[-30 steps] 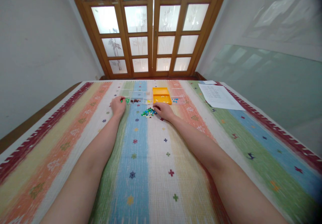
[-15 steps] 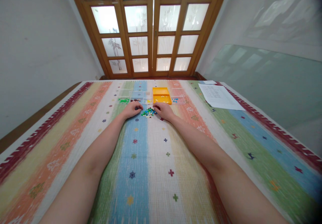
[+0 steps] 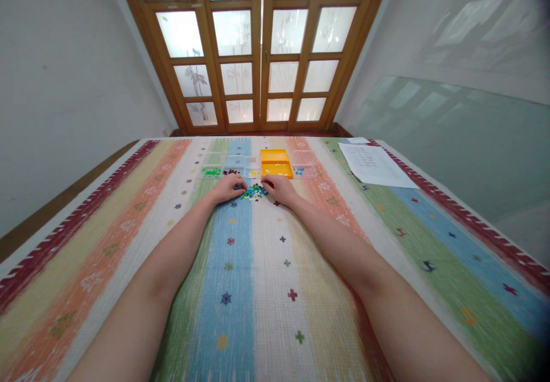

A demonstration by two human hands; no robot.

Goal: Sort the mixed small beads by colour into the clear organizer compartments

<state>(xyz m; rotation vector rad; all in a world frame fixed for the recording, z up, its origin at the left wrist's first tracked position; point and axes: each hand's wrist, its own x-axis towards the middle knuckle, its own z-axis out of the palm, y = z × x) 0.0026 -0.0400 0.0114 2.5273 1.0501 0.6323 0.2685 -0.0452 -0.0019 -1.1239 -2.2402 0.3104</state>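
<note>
A small pile of mixed beads (image 3: 254, 193), green, blue, white and dark red, lies on the cloth between my hands. At its left edge, my left hand (image 3: 227, 188) has its fingers curled and its thumb and fingertips closed together. My right hand (image 3: 279, 188) is by the right edge, fingers bent down in a pinch. Whatever is between the fingertips of either hand is too small to make out. Just beyond stand small open clear boxes: one with green beads (image 3: 211, 172), one with dark red beads (image 3: 231, 171), one with yellow beads (image 3: 254, 173), one with blue beads (image 3: 299, 171).
An open orange box (image 3: 277, 156) with some pale beads in it stands behind my right hand. A printed paper sheet (image 3: 373, 164) lies at the right rear of the table. The striped tablecloth (image 3: 266, 290) covers the table, with wooden glass-paned doors (image 3: 260, 61) beyond.
My left hand has moved slightly right, bringing its fingertips to the pile's left edge. My right hand stays nearly in place.
</note>
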